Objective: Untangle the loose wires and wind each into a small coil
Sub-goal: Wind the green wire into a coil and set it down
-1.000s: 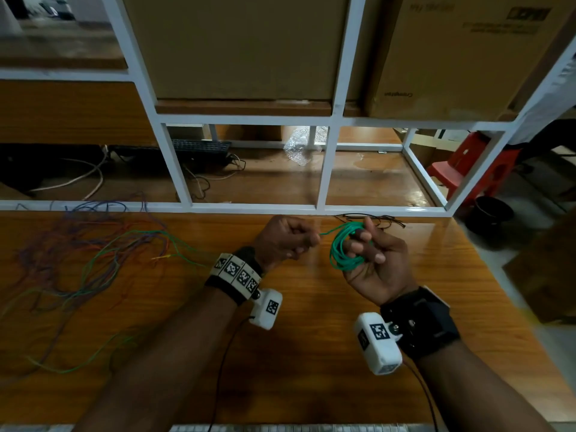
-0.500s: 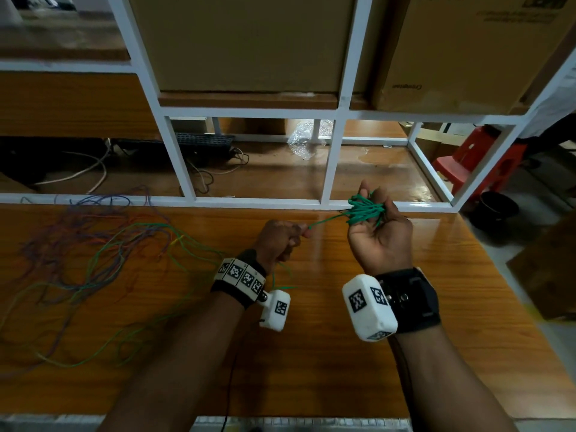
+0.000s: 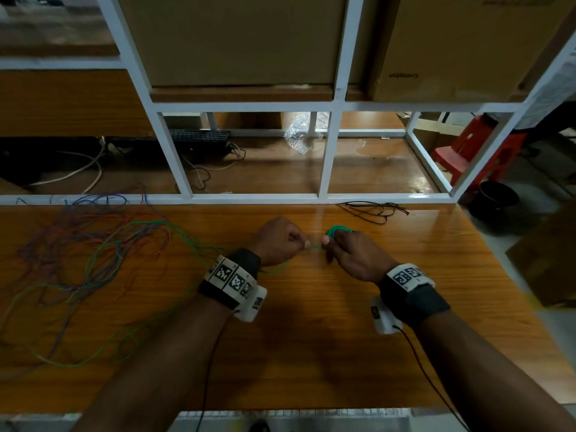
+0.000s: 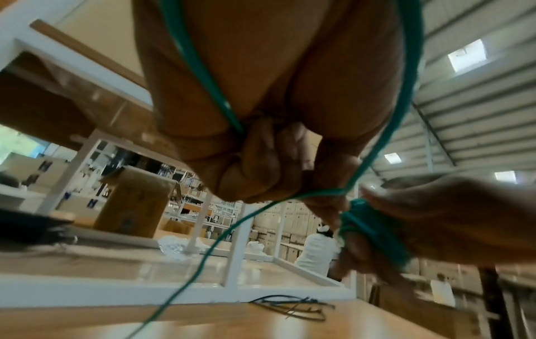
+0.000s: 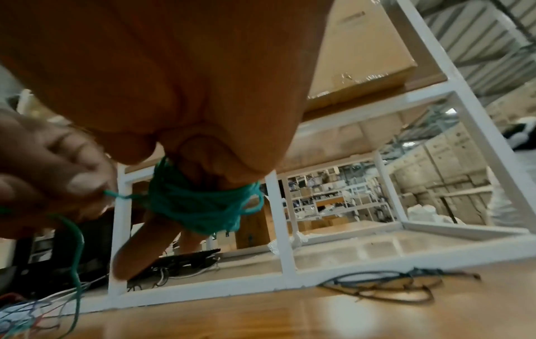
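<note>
Many turns of green wire (image 5: 200,206) are wound round the right hand's (image 3: 355,257) fingers above the bench (image 3: 311,353); the feed is pinched by the left hand (image 3: 277,241). Should the trailing length snag in the tangled wires (image 3: 93,244), the coil could be pulled loose.

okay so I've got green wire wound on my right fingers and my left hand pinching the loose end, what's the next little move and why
Probably carry the left hand around the right hand for one more turn. The coil sits bunched on the right fingers, and green wire trails off across the table to the left, unwound.
</note>
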